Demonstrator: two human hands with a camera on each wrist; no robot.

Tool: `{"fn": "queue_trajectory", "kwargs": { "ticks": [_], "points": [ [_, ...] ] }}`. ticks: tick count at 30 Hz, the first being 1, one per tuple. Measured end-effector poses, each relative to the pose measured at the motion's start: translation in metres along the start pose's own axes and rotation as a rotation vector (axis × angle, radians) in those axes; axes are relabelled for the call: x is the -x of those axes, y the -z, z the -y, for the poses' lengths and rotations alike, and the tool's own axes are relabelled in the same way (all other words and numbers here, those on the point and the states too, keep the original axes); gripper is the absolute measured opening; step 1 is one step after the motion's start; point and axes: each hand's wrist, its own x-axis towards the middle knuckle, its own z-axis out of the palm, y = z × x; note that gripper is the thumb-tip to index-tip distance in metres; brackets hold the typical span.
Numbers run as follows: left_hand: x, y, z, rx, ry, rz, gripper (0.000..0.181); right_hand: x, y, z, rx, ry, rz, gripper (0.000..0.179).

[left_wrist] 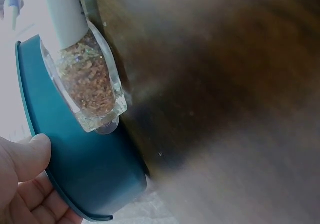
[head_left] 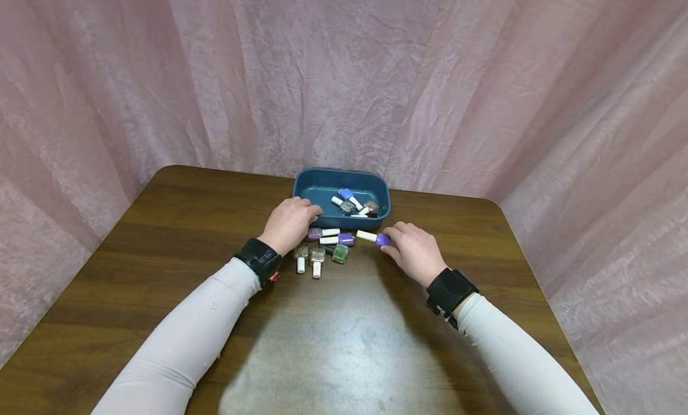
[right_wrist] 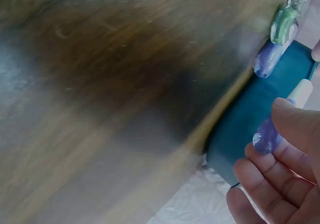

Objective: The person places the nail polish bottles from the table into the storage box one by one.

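A purple nail polish bottle with a white cap (head_left: pixel 383 239) is pinched between thumb and fingers of my right hand (head_left: pixel 414 251), just off the front right of a teal bin (head_left: pixel 388 191). My left hand (head_left: pixel 290 224) is at the bin's front left rim. In the left wrist view its thumb (left_wrist: pixel 37 151) overlaps the rim, the fingers lie loosely bent, and no bottle shows in them. In front of the bin lie a mauve bottle (head_left: pixel 315 233), another purple bottle (head_left: pixel 346 240), a green bottle (head_left: pixel 340 254) and two glitter bottles (head_left: pixel 318 255), (head_left: pixel 301 253).
Inside the bin, toward its right end, lie several nail polish bottles, among them a blue one (head_left: pixel 346 193) and a dark grey glitter one (head_left: pixel 347 207). The bin stands on a brown wooden table (head_left: pixel 215 200), near its back edge. A pink curtain (head_left: pixel 344 74) hangs behind.
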Motion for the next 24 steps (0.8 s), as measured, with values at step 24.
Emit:
{"fn": "queue_trajectory", "kwargs": {
  "ticks": [24],
  "points": [
    [0.001, 0.0, 0.0, -0.004, -0.017, -0.023, 0.019, -0.032, 0.01, 0.018, 0.008, 0.039, -0.082, 0.026]
  ]
}}
